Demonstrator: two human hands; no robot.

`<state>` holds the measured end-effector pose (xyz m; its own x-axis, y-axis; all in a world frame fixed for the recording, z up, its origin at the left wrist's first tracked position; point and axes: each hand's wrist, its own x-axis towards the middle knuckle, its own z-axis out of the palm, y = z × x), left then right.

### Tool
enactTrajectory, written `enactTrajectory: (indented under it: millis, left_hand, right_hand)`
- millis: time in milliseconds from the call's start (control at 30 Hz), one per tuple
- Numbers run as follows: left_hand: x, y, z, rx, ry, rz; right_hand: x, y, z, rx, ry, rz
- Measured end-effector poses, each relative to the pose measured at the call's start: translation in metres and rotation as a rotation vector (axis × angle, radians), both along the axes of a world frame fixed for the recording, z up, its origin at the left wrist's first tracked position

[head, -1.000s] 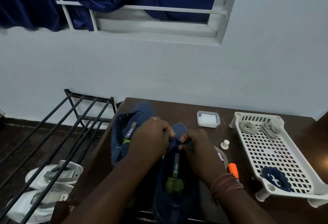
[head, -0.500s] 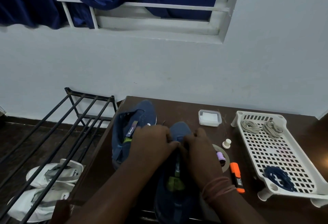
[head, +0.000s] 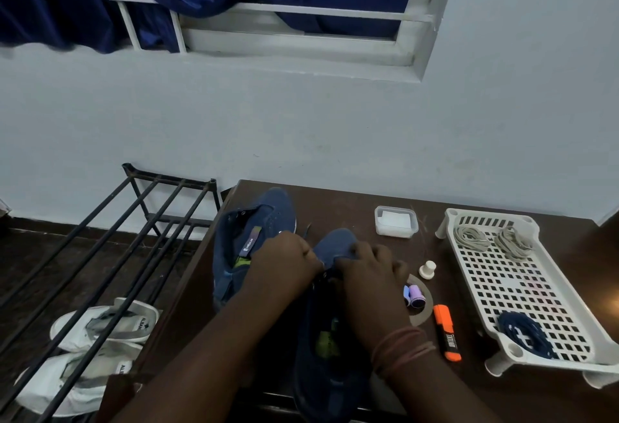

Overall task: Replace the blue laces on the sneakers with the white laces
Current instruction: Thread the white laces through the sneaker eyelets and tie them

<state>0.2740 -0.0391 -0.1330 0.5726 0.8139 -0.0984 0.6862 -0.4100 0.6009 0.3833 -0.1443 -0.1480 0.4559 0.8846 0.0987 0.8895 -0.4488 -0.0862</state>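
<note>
Left hand [head: 284, 260], right hand [head: 370, 272]: fingers curled on near sneaker [head: 335, 248], hold unclear | far sneaker [head: 264, 218] at table edge [head: 214, 248] | tray [head: 522, 292] right, apart.

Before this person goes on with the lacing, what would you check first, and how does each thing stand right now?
1. Both hands on the near shoe: ok, left hand and right hand meet at its eyelets.
2. What the fingers hold: cannot tell, hidden.
3. White laces ready: ok, two bundles lie in the white tray.
4. A blue lace already out: ok, coiled at the tray's near end.
5. Far shoe out of the way: ok, beside the left hand.
</note>
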Motion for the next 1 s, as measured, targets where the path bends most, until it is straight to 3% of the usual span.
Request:
enactTrajectory:
  millis: [67, 133, 267, 333, 400, 533, 600, 667, 733, 800, 833, 933, 1000]
  left_hand:
    - [-0.001, 0.001, -0.001, -0.015, -0.009, -0.001]
    - [-0.001, 0.003, 0.000, -0.011, -0.011, 0.004]
    - [-0.001, 0.004, 0.000, -0.015, -0.009, 0.017]
    - [-0.001, 0.004, -0.001, -0.016, -0.013, 0.023]
    - [-0.001, 0.005, -0.003, -0.025, -0.016, 0.023]
    - [0.001, 0.003, -0.003, -0.005, -0.006, 0.016]
    - [0.001, 0.004, -0.004, 0.009, 0.000, 0.020]
    - [0.001, 0.005, -0.005, 0.000, 0.003, 0.018]
    - [0.001, 0.005, -0.006, -0.003, -0.007, 0.019]
    - [0.000, 0.006, -0.006, -0.005, -0.015, 0.021]
    - [0.000, 0.006, -0.006, -0.010, -0.013, 0.023]
    - [0.000, 0.006, -0.007, -0.020, -0.017, 0.026]
    - [0.000, 0.006, -0.007, 0.002, -0.015, 0.030]
  right_hand:
    - [-0.002, 0.001, 0.001, 0.036, -0.018, -0.039]
    - [-0.001, 0.003, 0.010, 0.216, 0.043, -0.122]
    - [0.020, 0.001, 0.029, 0.784, 0.749, -0.258]
    - [0.023, -0.004, 0.036, 0.907, 0.930, -0.284]
    - [0.021, -0.005, 0.034, 0.845, 0.864, -0.249]
    - [0.013, -0.006, 0.018, 0.278, 0.256, -0.108]
    - [0.008, -0.007, 0.012, 0.020, 0.057, -0.083]
    - [0.001, -0.007, 0.009, -0.060, -0.023, -0.074]
    - [0.000, -0.004, 0.010, 0.021, 0.000, -0.106]
    - [0.006, -0.001, 0.018, 0.232, 0.169, -0.137]
    - [0.012, 0.000, 0.024, 0.385, 0.348, -0.154]
    - [0.027, -0.002, 0.048, 0.912, 1.124, -0.202]
    - [0.033, -0.007, 0.061, 1.129, 1.484, -0.181]
